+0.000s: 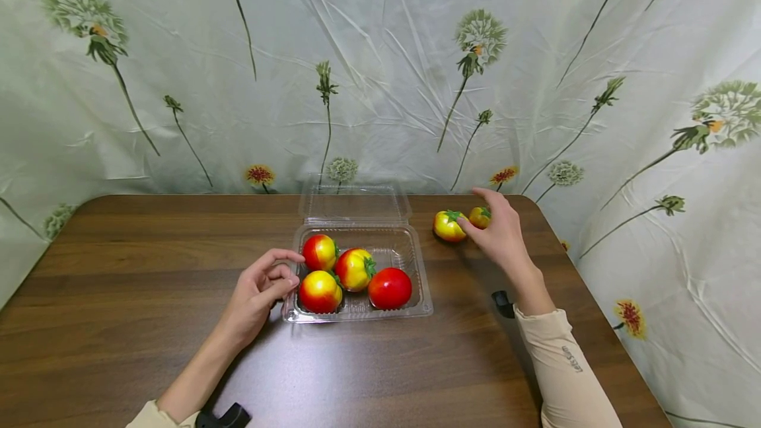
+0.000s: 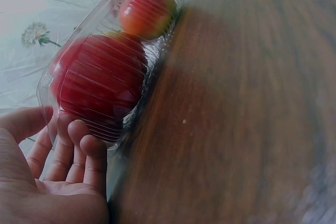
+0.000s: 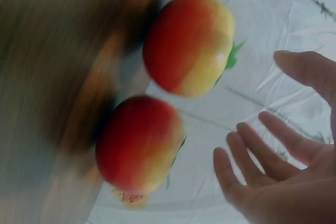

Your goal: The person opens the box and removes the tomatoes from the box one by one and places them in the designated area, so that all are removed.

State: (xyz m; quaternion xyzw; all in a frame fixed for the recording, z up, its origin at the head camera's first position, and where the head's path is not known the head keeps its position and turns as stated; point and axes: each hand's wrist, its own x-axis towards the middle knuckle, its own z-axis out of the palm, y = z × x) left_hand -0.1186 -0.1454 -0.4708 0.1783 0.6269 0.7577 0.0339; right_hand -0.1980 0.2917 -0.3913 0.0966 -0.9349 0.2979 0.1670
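A clear plastic clamshell box (image 1: 362, 314) holds several red-and-yellow tomatoes, one of them a fully red tomato (image 1: 390, 288). At the box's left rim, my left hand (image 1: 261, 289) pinches the edge between thumb and fingers; in the left wrist view the fingertips (image 2: 93, 145) are curled at the box's end. To the right of the box lie a yellow tomato (image 1: 448, 226) with green leaves and a second tomato (image 1: 479, 217), partly behind my hand. Over these two hovers my right hand (image 1: 498, 230), fingers spread; in the right wrist view nothing lies between thumb and fingers.
The box's transparent lid (image 1: 357, 203) stands folded back toward the wall side. Both rest on a dark brown wooden table (image 1: 148, 296). Behind the table's far edge hangs a pale curtain (image 1: 380, 84) printed with dandelions.
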